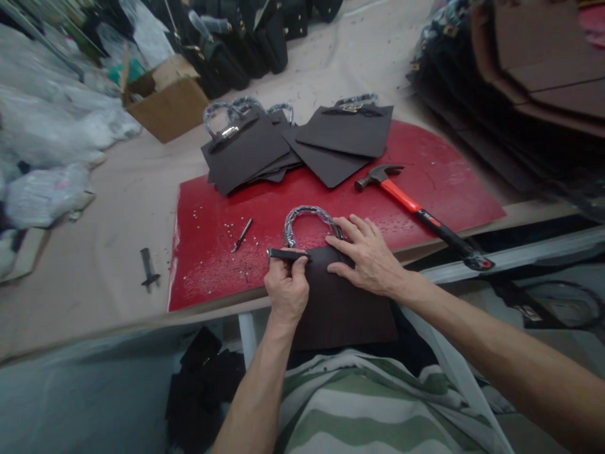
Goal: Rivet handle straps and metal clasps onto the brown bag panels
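Striped cloth [359, 397] fills the foreground, and just past it the dark panel [350, 321] reaches up to the tabletop's near edge, its top end at the red board [435, 170]. Left hand [287, 293] now: thumb and fingers pinched on a short dark strip [283, 254], right at the panel's top left corner. Right hand [366, 255]: fingers spread, resting beside one foot of the plastic-wrapped handle [309, 210]. Looks like a fitting step, the strip being lined up; I'd judge the next move calls for a steady panel and a straight, careful set.

Onto the red board, scratched and speckled toward its near left corner: a slim metal rod [242, 235] there, and a hammer [406, 200] slanting out past the near edge. A dark tool [148, 268] lies on the tabletop [113, 227], off the board's left edge. More panels [250, 154] pile along its far edge. Farther off, a cardboard box [172, 113], black bags [269, 50], plastic-wrapped bundles [47, 195] toward the left edge, a dark stack [467, 113] at the right.
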A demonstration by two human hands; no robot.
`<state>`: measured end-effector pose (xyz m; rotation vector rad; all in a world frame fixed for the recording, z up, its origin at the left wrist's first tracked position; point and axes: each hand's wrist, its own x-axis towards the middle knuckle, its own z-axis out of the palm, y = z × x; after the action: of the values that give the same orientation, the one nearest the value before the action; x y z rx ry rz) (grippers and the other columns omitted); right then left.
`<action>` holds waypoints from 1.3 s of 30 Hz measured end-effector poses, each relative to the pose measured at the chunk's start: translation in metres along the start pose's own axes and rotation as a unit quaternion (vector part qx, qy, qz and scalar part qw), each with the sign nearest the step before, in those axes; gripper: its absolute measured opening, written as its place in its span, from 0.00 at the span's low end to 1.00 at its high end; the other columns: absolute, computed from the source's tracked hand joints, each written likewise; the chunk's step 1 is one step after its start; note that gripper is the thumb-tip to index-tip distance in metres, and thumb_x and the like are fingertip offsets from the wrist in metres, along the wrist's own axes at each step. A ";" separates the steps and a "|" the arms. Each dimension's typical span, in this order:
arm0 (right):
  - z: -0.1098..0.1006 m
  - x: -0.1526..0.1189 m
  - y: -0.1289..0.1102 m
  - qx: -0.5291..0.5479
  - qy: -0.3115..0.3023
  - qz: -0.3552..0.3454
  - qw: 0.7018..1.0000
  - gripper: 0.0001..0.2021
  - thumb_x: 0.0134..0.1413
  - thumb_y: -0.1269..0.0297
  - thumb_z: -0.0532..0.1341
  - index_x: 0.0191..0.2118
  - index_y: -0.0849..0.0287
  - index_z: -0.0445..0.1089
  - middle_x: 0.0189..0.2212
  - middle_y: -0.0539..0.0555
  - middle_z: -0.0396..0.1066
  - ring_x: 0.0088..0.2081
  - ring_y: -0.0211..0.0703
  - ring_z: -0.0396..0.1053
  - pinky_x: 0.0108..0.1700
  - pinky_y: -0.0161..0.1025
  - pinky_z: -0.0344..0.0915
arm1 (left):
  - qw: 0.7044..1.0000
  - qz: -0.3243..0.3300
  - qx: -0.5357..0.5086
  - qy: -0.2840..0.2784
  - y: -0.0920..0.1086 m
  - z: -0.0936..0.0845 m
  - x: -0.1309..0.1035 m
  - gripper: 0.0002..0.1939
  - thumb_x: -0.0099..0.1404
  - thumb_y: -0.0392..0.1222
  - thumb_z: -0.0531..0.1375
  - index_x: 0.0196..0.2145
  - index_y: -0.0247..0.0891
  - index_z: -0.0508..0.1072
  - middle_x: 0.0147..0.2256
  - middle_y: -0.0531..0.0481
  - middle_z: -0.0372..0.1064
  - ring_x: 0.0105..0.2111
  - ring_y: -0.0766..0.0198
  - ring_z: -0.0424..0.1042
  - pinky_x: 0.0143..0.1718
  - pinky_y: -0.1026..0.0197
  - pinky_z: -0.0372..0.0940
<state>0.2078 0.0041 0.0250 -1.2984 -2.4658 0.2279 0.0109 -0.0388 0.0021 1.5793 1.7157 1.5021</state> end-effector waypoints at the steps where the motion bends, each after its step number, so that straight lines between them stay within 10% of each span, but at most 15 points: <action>1: 0.002 0.002 0.001 0.009 -0.005 -0.009 1.000 0.27 0.60 0.50 0.62 0.60 0.59 0.70 0.68 0.65 0.53 0.67 0.66 0.50 0.66 0.65 0.50 | 1.000 -0.004 0.002 0.012 0.001 0.001 0.000 0.05 0.67 0.41 0.61 0.40 0.38 0.72 0.35 0.47 0.79 0.36 0.60 0.80 0.40 0.61 0.74; 7: 0.006 0.012 0.011 0.035 -0.021 -0.063 0.997 0.27 0.62 0.54 0.61 0.59 0.69 0.68 0.69 0.73 0.49 0.69 0.62 0.50 0.67 0.60 0.52 | 0.999 -0.006 0.015 0.050 0.002 0.005 -0.002 0.05 0.66 0.40 0.62 0.39 0.38 0.73 0.34 0.48 0.79 0.33 0.61 0.80 0.37 0.63 0.74; 13: 0.004 0.006 0.001 0.001 -0.022 -0.029 0.999 0.38 0.49 0.40 0.67 0.61 0.58 0.68 0.71 0.67 0.47 0.69 0.70 0.47 0.66 0.68 0.46 | 0.999 0.009 0.020 0.030 -0.002 0.004 -0.002 0.05 0.67 0.41 0.61 0.39 0.38 0.72 0.34 0.47 0.79 0.34 0.60 0.80 0.38 0.62 0.74; 39: 0.003 0.010 -0.008 0.034 -0.050 -0.004 0.998 0.35 0.46 0.48 0.73 0.60 0.52 0.71 0.70 0.60 0.53 0.68 0.69 0.50 0.67 0.68 0.47 | 0.996 0.044 -0.049 -0.065 -0.017 -0.012 -0.008 0.08 0.67 0.40 0.64 0.43 0.37 0.73 0.40 0.46 0.78 0.41 0.60 0.79 0.49 0.53 0.75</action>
<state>0.1959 0.0077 0.0271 -1.2771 -2.5230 0.3801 -0.0046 -0.0480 -0.0114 1.6810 1.4983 1.4649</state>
